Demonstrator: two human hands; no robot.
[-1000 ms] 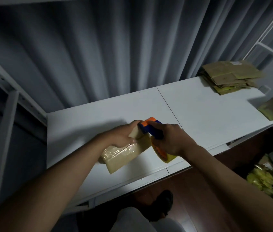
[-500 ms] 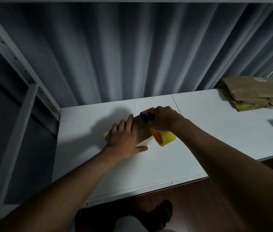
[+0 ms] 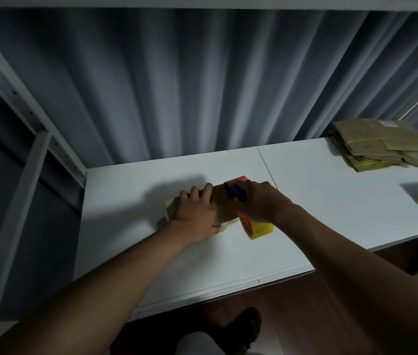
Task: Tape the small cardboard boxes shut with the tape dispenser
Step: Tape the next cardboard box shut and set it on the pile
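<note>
My left hand (image 3: 195,217) lies flat over most of the small cardboard box (image 3: 224,210) at mid-surface (image 3: 331,201), fingers straight toward 12 o'clock. My right hand (image 3: 260,204), at the box's 3 o'clock, hides the tape dispenser (image 3: 237,192) handle in a wrapped grip. Since half a second ago, little has shifted.

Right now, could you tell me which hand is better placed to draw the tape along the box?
The right hand: it already grips the tape dispenser against the small cardboard box, while the left hand lies on the box on the white table.
</note>
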